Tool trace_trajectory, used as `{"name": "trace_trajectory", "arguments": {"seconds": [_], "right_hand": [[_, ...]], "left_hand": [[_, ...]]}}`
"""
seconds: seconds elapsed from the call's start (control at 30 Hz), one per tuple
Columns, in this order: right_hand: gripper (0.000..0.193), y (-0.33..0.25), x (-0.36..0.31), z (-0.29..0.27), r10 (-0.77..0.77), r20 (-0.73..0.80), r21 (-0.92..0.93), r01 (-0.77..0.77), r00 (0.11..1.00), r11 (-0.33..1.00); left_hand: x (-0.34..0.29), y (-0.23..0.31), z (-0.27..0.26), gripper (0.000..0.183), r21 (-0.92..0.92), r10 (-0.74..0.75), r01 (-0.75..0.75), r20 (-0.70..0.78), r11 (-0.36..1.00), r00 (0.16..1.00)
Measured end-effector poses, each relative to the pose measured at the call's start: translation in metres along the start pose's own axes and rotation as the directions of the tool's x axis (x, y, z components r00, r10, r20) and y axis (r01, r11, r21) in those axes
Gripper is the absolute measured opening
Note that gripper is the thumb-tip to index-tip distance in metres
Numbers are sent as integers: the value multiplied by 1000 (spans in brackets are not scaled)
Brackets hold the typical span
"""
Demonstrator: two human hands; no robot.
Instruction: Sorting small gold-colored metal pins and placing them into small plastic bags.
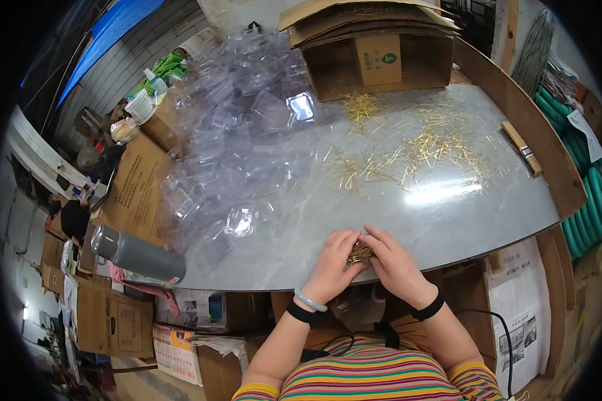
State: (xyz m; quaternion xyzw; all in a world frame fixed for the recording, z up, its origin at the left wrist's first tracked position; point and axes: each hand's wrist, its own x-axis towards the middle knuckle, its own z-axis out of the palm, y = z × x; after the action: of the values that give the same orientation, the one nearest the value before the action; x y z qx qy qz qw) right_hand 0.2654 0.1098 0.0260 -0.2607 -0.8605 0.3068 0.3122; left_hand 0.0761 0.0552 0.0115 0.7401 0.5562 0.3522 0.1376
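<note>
While both hands curve inward just below ctr of frame, a bunch of gold hooks (359, 254) sits btwn them, thin shiny metal wires packed close. L hand (333, 262) is cupped, fingers bent over the bunch's L side, thumb along the bottom; R hand (394, 264) closes in from the other side, its fingertips near the L ones at the top. Can't tell how hard either one presses. The bunch is over the table's near edge; the table (354, 214) is smooth, grey, faintly marbled, w/ a bright glare strip R of ctr.

L wrist has a pale, glossy round bangle (311, 300) plus a black band; R wrist, a matte black band (427, 305). Striped top (368, 374), ribbed-looking knit, at bottom ctr.

More wires (441, 147) lie loose & crisscrossed, upper R of ctr, w/ a denser clump (360, 108) near top ctr. Clear shells (241, 134), thin moulded plastic, heap up over upper L of ctr. Brown cardboard box (418, 63), front side open, at top ctr. Grey cylindrical flask (140, 254), metal-look cap, lies tilted in the frame at L. Flat wood strip (522, 148) by the cardboard wall (548, 140) at R; smooth green rolls (585, 207) beyond, far R.
</note>
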Motion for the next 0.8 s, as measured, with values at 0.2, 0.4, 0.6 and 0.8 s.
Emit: {"name": "trace_trajectory", "arguments": {"seconds": [0.2,0.4,0.6,0.8], "right_hand": [[52,-12,-12,5,44,-139,-322,-87,989,943],[60,-3,-7,-18,100,-51,-136,-106,994,985],[24,0,-24,-22,72,-232,-319,-146,970,937],[11,9,-8,-6,-4,-271,-293,-78,963,953]], "left_hand": [[-5,4,-4,68,83,31,-27,-41,996,999],[-2,11,-5,73,80,-77,80,-51,994,996],[1,4,-3,70,234,2,-16,58,972,998],[-2,6,1,55,125,5,-3,-16,992,1000]]}}
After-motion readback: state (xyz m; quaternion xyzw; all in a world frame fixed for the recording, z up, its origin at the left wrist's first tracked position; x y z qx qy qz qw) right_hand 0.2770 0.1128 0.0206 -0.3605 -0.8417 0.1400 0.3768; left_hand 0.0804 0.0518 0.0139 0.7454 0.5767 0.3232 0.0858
